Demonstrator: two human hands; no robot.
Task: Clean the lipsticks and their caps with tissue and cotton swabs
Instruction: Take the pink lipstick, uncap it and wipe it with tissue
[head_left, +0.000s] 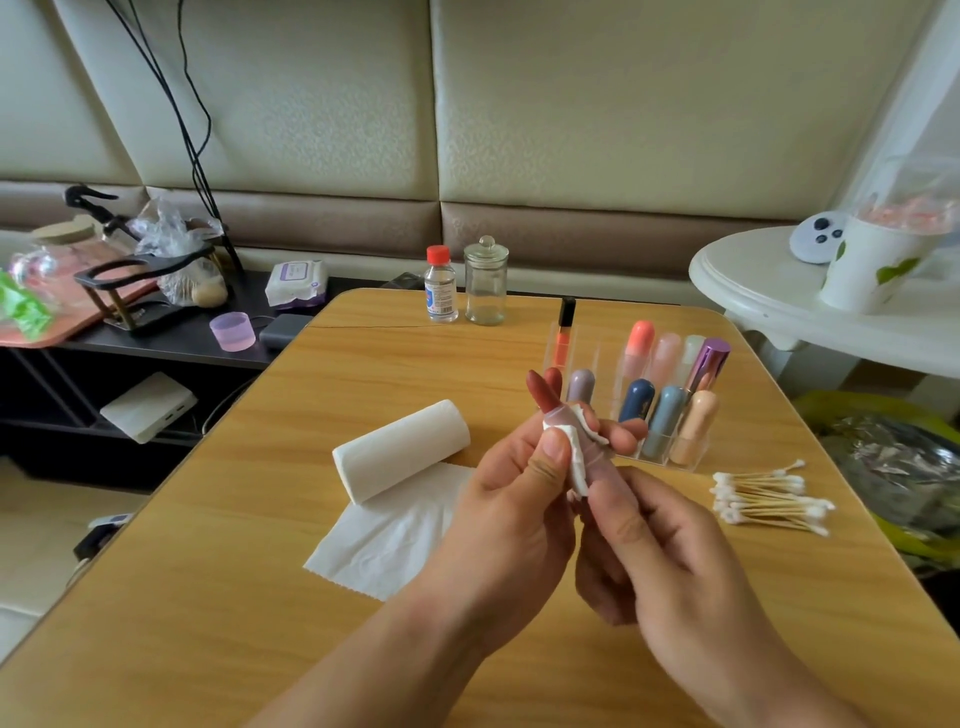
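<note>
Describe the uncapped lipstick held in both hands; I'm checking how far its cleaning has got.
The uncapped lipstick with a brownish-red bullet stands nearly upright above the wooden table, its bullet extended from a translucent pinkish tube. A small folded piece of white tissue is wrapped against the tube below the bullet, pressed there by the left hand. The right hand grips the lower barrel, hiding it. No cap is on it.
</note>
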